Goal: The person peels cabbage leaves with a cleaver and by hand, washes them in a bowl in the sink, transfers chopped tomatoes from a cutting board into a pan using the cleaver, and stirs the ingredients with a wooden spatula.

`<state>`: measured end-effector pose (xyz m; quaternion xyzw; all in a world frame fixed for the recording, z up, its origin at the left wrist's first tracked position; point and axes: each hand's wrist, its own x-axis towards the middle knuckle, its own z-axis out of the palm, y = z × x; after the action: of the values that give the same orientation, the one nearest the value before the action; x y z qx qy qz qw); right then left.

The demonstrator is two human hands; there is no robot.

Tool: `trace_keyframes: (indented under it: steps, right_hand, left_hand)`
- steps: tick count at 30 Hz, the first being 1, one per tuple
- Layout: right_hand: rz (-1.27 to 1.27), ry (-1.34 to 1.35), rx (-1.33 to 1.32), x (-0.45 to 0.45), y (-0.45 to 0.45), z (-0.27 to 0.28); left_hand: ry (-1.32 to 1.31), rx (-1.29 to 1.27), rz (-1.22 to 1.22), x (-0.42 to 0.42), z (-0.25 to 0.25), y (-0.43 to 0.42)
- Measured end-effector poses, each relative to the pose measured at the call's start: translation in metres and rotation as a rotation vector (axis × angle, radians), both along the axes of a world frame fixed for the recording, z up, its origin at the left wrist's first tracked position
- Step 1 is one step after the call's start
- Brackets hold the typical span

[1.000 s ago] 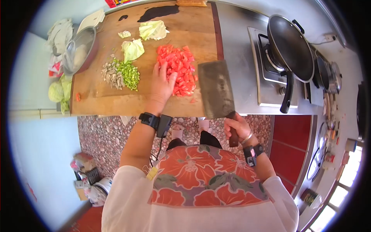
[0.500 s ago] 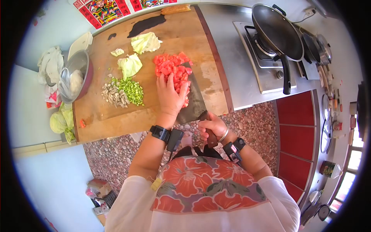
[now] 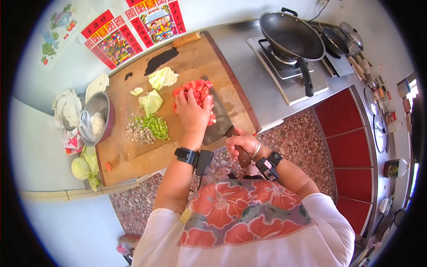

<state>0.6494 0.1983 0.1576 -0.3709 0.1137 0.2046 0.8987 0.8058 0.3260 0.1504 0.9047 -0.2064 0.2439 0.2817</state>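
On the wooden board, a heap of chopped tomato point(image 3: 200, 90) lies partly over the blade of a cleaver point(image 3: 218, 116). My left hand point(image 3: 192, 113) rests on the heap with fingers spread over the red pieces. Its fingertips are partly sunk among them. My right hand point(image 3: 242, 143) is closed around the cleaver's brown wooden handle, at the board's near edge. The blade points away from me and looks flat along the tomato. To the left are chopped green pieces point(image 3: 159, 128), greyish-brown chopped bits point(image 3: 139, 132) and a cabbage leaf point(image 3: 151, 103).
Another cabbage leaf point(image 3: 163, 78) lies farther back. At the left stands a metal bowl point(image 3: 98, 107) holding a pale lump, with cabbage point(image 3: 81, 169) below it. A black wok point(image 3: 291, 38) sits on the gas stove point(image 3: 289, 86) at the right, its handle pointing towards me.
The head view has shifted, showing more of the wall posters. My left hand has moved slightly left across the tomato heap, while my right hand keeps its grip on the cleaver.
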Motion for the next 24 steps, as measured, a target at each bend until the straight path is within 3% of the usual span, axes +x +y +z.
trace_keyframes:
  steps: [7,11,14,19,22,24]
  right_hand:
    - [-0.099,-0.176,-0.040,-0.012,-0.045,0.060]
    - [-0.278,-0.192,0.008,-0.038,-0.099,0.087]
    - [-0.281,-0.348,0.064,-0.063,-0.160,0.101]
    - [-0.397,-0.298,0.017,-0.132,-0.293,0.130]
    - [-0.493,-0.222,-0.053,-0.178,-0.373,0.148]
    - [-0.531,-0.164,-0.121,-0.206,-0.422,0.155]
  left_hand:
    - [-0.160,0.035,-0.047,0.001,0.074,-0.058]
    - [-0.234,0.018,-0.197,-0.008,0.112,-0.131]
    - [-0.214,0.055,-0.212,-0.031,0.134,-0.205]
    - [-0.178,-0.050,-0.395,-0.089,0.162,-0.365]
    - [-0.389,-0.155,-0.451,-0.121,0.155,-0.463]
    - [-0.099,-0.134,-0.519,-0.150,0.152,-0.521]
